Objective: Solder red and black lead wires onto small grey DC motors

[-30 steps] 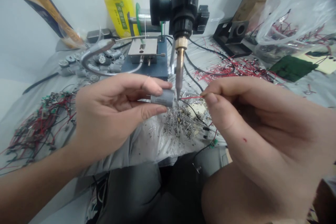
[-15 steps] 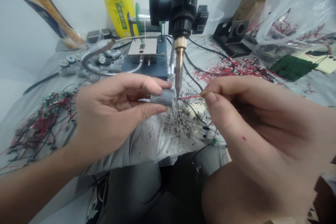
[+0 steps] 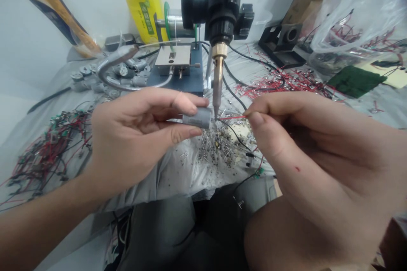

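Observation:
Between the thumb and fingers of my left hand [image 3: 136, 131] lies a small grey cylindrical motor [image 3: 197, 119], its end face turned right. A soldering iron [image 3: 218, 76], clamped upright in a black holder [image 3: 222, 4], points down with its tip at that end of the motor. My right hand [image 3: 295, 144] pinches a thin red wire [image 3: 232, 117], whose left end reaches the iron's tip. Whether the wire is joined to the motor is too small to tell. A black wire [image 3: 235, 132] runs from the same spot down to a small green part [image 3: 259, 172].
Solder bits [image 3: 219, 148] litter the covered table below the iron. Behind stand a solder wire spool [image 3: 176, 23] on a feeder stand [image 3: 173, 57] and a yellow bottle [image 3: 146, 8]. Grey motors [image 3: 85, 76] sit back left; wire piles lie left [image 3: 47, 148] and right [image 3: 286, 82].
Both hands stay almost still, with the motor and red wire held at the iron's tip. The whole view shifts very slightly.

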Tool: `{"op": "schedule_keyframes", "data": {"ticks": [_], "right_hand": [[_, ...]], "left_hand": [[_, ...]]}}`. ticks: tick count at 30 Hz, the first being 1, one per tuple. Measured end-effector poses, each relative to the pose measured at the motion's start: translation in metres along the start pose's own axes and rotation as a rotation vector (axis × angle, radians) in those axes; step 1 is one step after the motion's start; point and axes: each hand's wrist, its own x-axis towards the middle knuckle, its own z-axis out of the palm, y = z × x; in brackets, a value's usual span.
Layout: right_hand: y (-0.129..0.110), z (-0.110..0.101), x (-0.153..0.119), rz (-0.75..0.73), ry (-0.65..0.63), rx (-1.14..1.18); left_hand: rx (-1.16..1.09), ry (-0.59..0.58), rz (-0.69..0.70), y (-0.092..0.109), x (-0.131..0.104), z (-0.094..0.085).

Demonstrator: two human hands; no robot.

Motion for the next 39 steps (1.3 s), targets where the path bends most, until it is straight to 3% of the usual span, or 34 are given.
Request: {"op": "schedule_keyframes", "data": {"ticks": [39], "right_hand": [[-0.0023,-0.0022,0.0037,0.021,-0.041,0.065]], "left_hand": [[-0.002,-0.003,-0.069,0.0071,-0.001,0.001]]}}
